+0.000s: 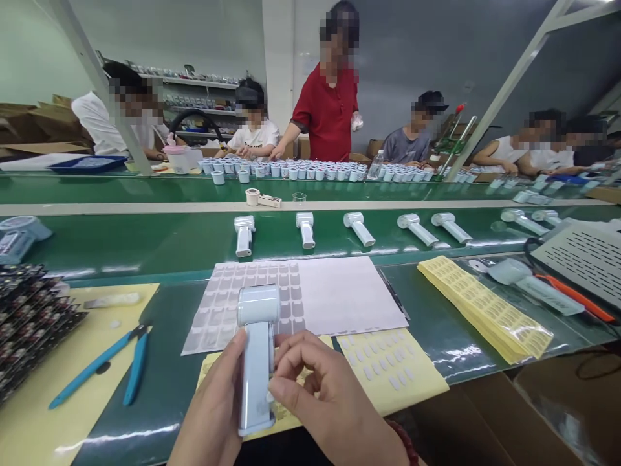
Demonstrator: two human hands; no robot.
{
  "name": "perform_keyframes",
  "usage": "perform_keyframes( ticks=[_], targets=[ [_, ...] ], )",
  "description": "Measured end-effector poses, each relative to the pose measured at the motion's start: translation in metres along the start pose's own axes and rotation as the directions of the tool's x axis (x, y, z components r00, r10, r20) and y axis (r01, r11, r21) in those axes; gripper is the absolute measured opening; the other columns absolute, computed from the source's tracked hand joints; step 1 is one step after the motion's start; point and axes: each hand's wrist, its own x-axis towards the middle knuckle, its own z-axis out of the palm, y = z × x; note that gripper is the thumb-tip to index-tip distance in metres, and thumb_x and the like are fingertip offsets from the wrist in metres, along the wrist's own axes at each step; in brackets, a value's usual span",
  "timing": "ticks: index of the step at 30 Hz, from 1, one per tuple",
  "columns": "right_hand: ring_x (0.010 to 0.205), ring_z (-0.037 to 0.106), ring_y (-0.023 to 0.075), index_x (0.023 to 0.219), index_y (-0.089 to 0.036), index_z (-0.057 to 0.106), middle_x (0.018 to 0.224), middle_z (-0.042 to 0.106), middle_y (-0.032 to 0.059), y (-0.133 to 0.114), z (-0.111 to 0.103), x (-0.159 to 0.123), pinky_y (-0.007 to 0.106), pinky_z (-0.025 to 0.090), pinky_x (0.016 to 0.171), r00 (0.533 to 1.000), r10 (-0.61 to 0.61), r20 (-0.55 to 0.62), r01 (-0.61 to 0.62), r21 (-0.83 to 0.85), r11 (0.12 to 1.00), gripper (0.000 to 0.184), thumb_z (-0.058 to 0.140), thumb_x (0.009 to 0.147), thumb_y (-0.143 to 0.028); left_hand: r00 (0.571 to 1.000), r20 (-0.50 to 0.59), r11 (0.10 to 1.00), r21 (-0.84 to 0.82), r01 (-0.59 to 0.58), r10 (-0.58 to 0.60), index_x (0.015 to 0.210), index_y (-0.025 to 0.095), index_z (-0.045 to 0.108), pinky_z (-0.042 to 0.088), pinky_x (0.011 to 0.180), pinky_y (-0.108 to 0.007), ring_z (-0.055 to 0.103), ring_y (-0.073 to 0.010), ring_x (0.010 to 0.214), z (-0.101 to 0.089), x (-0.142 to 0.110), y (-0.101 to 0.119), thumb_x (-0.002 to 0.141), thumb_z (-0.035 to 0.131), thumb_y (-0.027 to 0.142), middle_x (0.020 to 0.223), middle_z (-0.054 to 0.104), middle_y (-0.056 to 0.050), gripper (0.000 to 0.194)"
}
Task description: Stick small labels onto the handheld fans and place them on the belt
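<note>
My left hand (pixel 213 414) grips the handle of a pale blue handheld fan body (pixel 257 349), held upright over the near edge of the bench. My right hand (pixel 325 395) pinches at the right side of that handle, thumb and forefinger pressed on it. Under the hands lies a yellow sticker sheet (pixel 392 369) with small white labels. Behind it is a large grey-white label sheet (pixel 310 298), partly peeled.
Blue-handled pliers (pixel 130 362) lie on a yellow mat at left, beside a tray of dark small parts (pixel 29 323). A stack of yellow label sheets (pixel 485 304) sits right. Several fan bodies (pixel 305 228) ride the green conveyor (pixel 145 239). Several people work across the belt.
</note>
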Motion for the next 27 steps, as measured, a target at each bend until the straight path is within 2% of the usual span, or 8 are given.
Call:
perform_keyframes(
  ticks=[2,4,9,15,19,21,24,27],
  targets=[
    [0.089,0.061,0.0163,0.074,-0.022,0.063,0.099,0.058,0.0012,-0.002,0.005,0.005,0.022,0.044,0.060,1.000,0.018,0.003,-0.017,-0.070,0.997,0.008,0.068,0.080,-0.020,1.000,-0.011,0.999,-0.038,-0.023,0.022,0.114,0.023,0.072,0.059,0.078,-0.026,0.069,-0.0233,0.100,0.000,0.004,0.000,0.084,0.070,0.037,0.108,0.075,-0.005,0.034],
    [0.079,0.058,0.0124,0.074,-0.021,0.063,0.099,0.058,-0.0004,-0.002,0.008,0.008,0.022,0.046,0.063,1.000,0.025,0.002,-0.024,-0.106,0.994,0.009,0.067,0.080,-0.017,0.999,-0.027,0.998,-0.052,-0.035,0.033,0.113,0.021,0.073,0.059,0.079,-0.028,0.070,-0.0234,0.098,-0.002,0.007,-0.001,0.083,0.070,0.036,0.105,0.075,-0.006,0.033],
    [0.071,0.055,0.0102,0.070,-0.021,0.061,0.096,0.058,-0.0013,-0.001,0.011,0.013,0.023,0.048,0.068,0.999,0.039,-0.021,-0.042,-0.174,0.984,0.012,0.067,0.079,-0.014,1.000,-0.021,0.998,-0.065,-0.021,0.020,0.108,0.018,0.073,0.060,0.071,-0.031,0.071,-0.0254,0.089,-0.002,0.010,-0.001,0.084,0.069,0.036,0.095,0.075,-0.007,0.031],
    [0.074,0.057,0.0106,0.072,-0.021,0.060,0.094,0.056,-0.0014,0.002,0.013,0.016,0.022,0.045,0.062,0.999,-0.022,-0.035,0.013,-0.244,0.970,0.013,0.064,0.081,-0.013,0.997,-0.071,0.998,-0.063,-0.001,-0.003,0.110,0.021,0.073,0.059,0.066,-0.025,0.071,-0.0216,0.087,0.000,0.010,-0.001,0.087,0.066,0.033,0.092,0.075,-0.005,0.027],
    [0.082,0.060,0.0131,0.075,-0.021,0.060,0.094,0.056,-0.0001,0.004,0.011,0.017,0.022,0.044,0.062,0.992,-0.124,-0.021,0.112,-0.303,0.946,0.013,0.063,0.081,-0.010,0.999,-0.035,0.997,-0.077,-0.010,0.007,0.108,0.021,0.075,0.059,0.067,-0.024,0.071,-0.0213,0.091,0.001,0.011,0.001,0.086,0.067,0.030,0.095,0.075,-0.005,0.025],
    [0.079,0.059,0.0126,0.076,-0.021,0.060,0.095,0.056,0.0003,0.005,0.011,0.017,0.022,0.042,0.059,0.993,-0.115,-0.017,0.106,-0.268,0.958,0.011,0.064,0.082,-0.012,1.000,0.003,0.994,-0.106,0.002,-0.002,0.107,0.021,0.075,0.059,0.071,-0.025,0.070,-0.0223,0.096,0.002,0.008,0.003,0.084,0.070,0.028,0.097,0.075,-0.005,0.025],
    [0.073,0.054,0.0128,0.075,-0.021,0.062,0.094,0.056,0.0014,0.007,0.011,0.019,0.024,0.041,0.056,0.991,-0.114,-0.066,0.107,-0.095,0.990,0.010,0.067,0.084,-0.022,0.995,0.102,0.996,-0.087,0.026,-0.017,0.109,0.023,0.074,0.058,0.081,-0.029,0.068,-0.0254,0.105,0.002,0.002,0.008,0.075,0.078,0.025,0.104,0.075,-0.004,0.035],
    [0.077,0.056,0.0148,0.079,-0.021,0.063,0.098,0.056,0.0035,0.006,0.002,0.027,0.026,0.045,0.059,0.968,-0.191,-0.162,0.201,0.045,0.979,0.016,0.066,0.088,-0.033,0.977,0.215,0.998,-0.053,0.021,-0.009,0.115,0.022,0.071,0.055,0.092,-0.031,0.065,-0.0275,0.113,0.000,0.001,0.015,0.067,0.084,0.022,0.115,0.074,-0.005,0.050]
  ],
)
